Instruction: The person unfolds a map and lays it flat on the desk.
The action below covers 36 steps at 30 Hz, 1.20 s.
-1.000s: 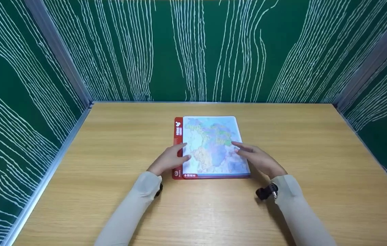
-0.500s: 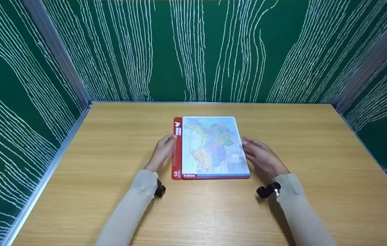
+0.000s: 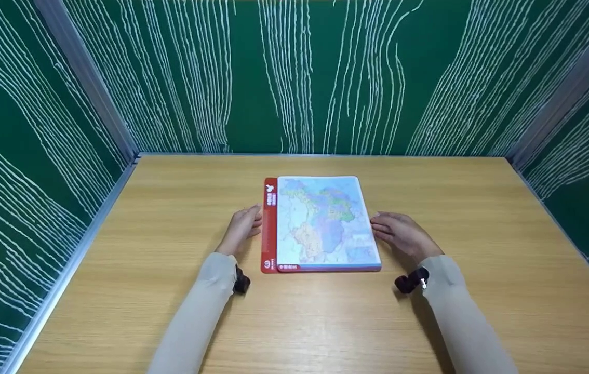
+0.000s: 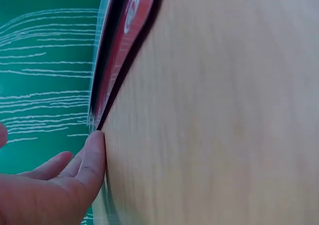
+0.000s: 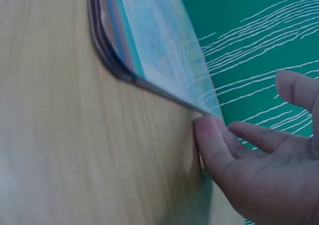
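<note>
A map board (image 3: pixel 320 221) with pale blue and multicoloured regions lies flat on the wooden table. It rests on a second board, whose red strip (image 3: pixel 269 228) with white print sticks out on the left. Just left of that strip is my left hand (image 3: pixel 238 231), fingers relaxed and holding nothing. In the left wrist view its fingertips (image 4: pixel 95 141) are low over the tabletop, right by the red edge. My right hand (image 3: pixel 403 236) sits at the right side of the boards. The right wrist view shows its fingertips (image 5: pixel 208 126) at the boards' edge, thumb raised away.
The wooden table (image 3: pixel 294 322) runs back to a green panel (image 3: pixel 248 78) with white wavy lines. Similar panels stand at both sides, joined by grey metal posts (image 3: pixel 89 78). Black wrist cameras (image 3: pixel 411 281) are strapped at both cuffs.
Both hands have come off the top of the map board and moved outward, the left past the red strip, the right to the right edge. The boards have hardly shifted.
</note>
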Tool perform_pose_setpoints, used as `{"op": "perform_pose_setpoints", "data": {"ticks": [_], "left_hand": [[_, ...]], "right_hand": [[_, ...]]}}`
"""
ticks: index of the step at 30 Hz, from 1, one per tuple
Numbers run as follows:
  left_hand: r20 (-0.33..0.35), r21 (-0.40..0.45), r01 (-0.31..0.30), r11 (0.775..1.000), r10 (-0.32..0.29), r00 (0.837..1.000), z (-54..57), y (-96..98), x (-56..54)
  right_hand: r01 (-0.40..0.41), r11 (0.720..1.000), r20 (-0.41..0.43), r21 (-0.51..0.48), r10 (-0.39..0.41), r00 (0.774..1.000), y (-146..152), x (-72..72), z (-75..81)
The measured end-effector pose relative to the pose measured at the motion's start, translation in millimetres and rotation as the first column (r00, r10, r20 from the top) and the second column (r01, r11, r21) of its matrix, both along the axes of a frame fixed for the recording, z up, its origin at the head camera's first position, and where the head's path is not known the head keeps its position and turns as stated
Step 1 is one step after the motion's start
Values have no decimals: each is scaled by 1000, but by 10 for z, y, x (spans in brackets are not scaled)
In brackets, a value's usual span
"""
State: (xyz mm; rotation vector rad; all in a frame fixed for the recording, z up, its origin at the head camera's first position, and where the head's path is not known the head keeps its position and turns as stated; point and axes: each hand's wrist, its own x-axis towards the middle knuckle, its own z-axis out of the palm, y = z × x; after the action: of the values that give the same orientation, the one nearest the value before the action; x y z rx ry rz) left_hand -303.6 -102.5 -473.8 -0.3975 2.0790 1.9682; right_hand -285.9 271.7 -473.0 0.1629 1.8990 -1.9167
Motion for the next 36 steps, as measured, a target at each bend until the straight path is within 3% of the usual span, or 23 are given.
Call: {"op": "perform_pose_setpoints", "data": {"ticks": [5, 12, 23, 29, 36], "left_hand": [[42, 7, -11, 1000, 11, 999, -10, -43, -49], [60, 13, 23, 1000, -23, 998, 8, -44, -117], [97, -60, 60, 996, -54, 994, -3, -27, -139], [93, -70, 76, 995, -69, 993, 10, -30, -132], [72, -74, 115, 991, -109, 991, -4, -35, -128]], "right_hand": [[0, 999, 24, 41, -1, 1000, 10, -51, 16], [-25, 987, 30, 162, 20, 999, -19, -103, 35], [-19, 990, 1, 138, 19, 1000, -59, -103, -51], [-40, 979, 5, 198, 39, 999, -89, -120, -68], [-37, 987, -1, 159, 38, 999, -83, -103, -88]]}}
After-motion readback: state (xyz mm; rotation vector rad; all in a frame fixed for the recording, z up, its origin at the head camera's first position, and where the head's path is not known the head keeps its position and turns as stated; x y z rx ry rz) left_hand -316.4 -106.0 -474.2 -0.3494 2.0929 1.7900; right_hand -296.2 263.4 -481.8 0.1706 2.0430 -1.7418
